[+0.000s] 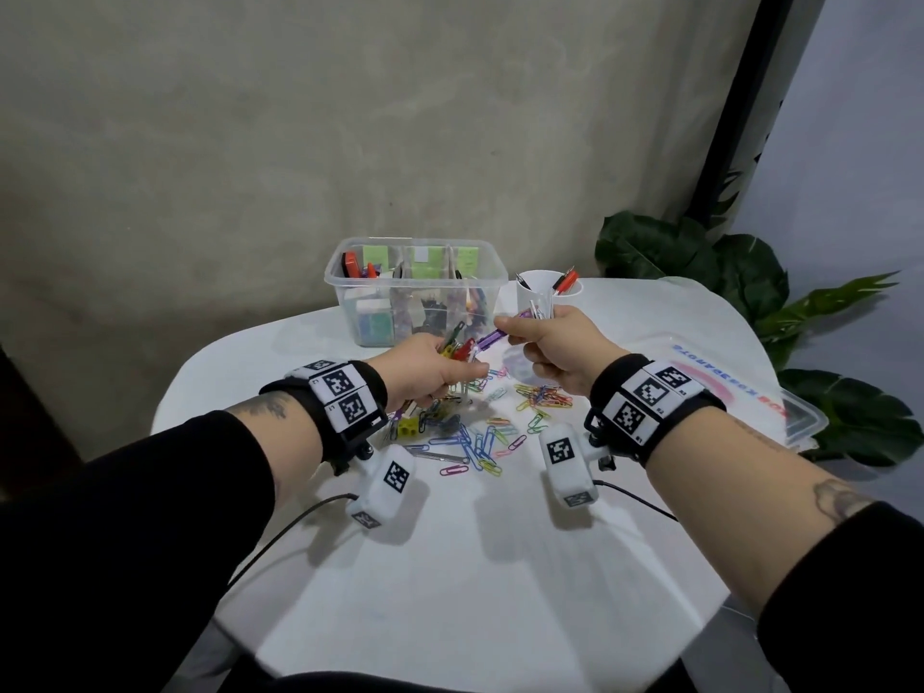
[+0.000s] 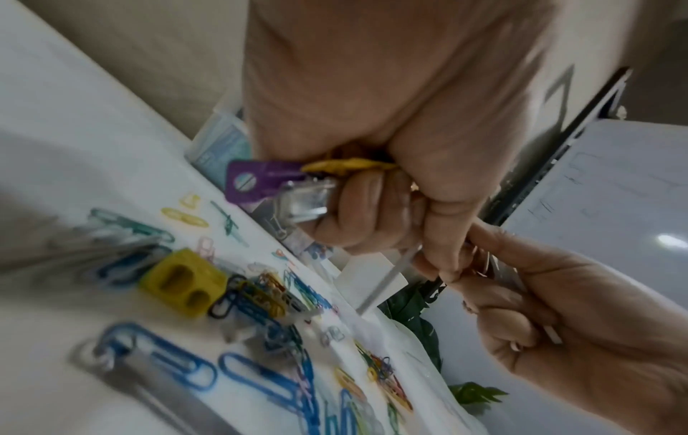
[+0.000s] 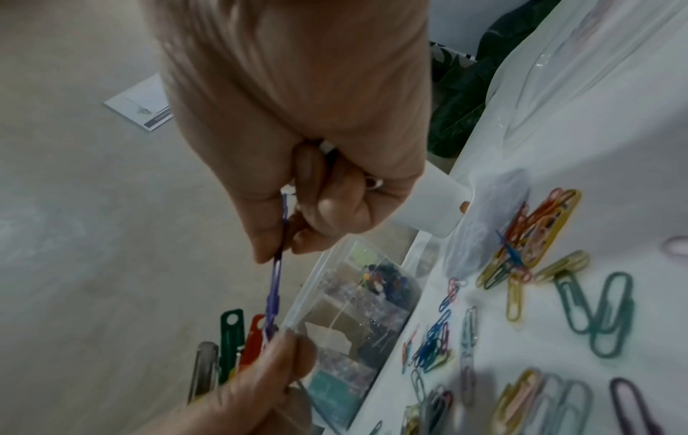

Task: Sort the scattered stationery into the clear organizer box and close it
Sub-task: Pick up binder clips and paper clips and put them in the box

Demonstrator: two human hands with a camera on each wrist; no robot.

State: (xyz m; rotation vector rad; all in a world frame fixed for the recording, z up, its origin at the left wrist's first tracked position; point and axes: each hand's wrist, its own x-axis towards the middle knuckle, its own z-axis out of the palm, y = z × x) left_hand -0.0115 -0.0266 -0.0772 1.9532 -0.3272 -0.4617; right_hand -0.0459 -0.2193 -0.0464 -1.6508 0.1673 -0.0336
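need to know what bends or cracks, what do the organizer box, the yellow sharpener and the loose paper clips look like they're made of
Organizer box: clear, glossy, probably rigid plastic; its contents show through the walls.
Yellow sharpener: opaque plastic block, moulded look, smooth slightly shiny faces.
Paper clips: thin bent wire, likely metal under a coloured coating; the core is not visible.

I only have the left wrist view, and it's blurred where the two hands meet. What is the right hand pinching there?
Observer: The right hand pinches one end of a purple clip; the left hand holds the other end.
Operator: Anything else in the left hand?
Observer: The right wrist view shows a green clip and a red clip in its fingers beside the purple one.
Operator: Is the box open?
Observer: Yes. The clear organizer box stands open, and its lid lies on the table to the right of the hands.
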